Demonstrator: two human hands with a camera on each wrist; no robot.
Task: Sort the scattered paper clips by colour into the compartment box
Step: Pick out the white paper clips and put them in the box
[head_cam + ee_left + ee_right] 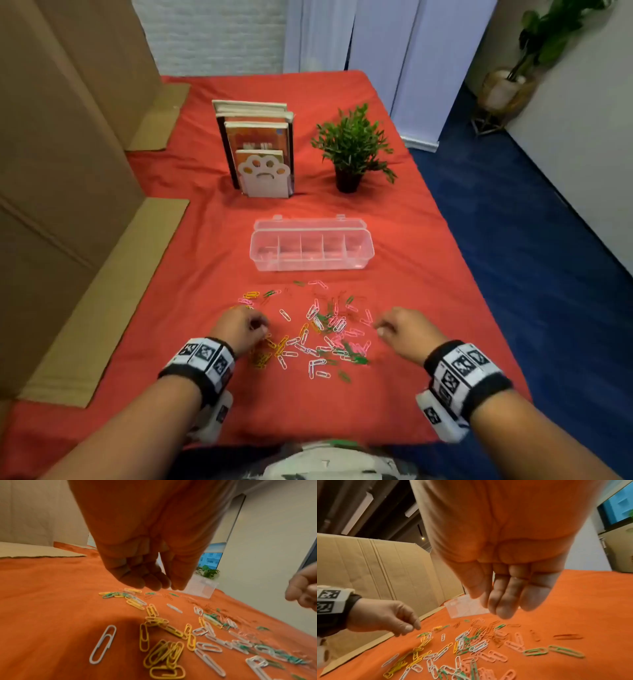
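Several paper clips [322, 335] in yellow, white, pink, green and red lie scattered on the red cloth [212, 260]. Behind them stands the clear compartment box [310, 264] with its lid folded back; its compartments look empty. My left hand [255, 327] hovers over the left edge of the scatter, above yellow clips [164, 653], thumb and fingers bent down and close together with nothing visible between them. My right hand [382, 329] hangs over the right edge, fingers [503, 609] relaxed and pointing down, holding nothing.
A bookend with books [260, 150] and a small potted plant [351, 150] stand behind the box. Cardboard sheets [68, 205] line the left side. The table's right edge drops to blue carpet [531, 274].
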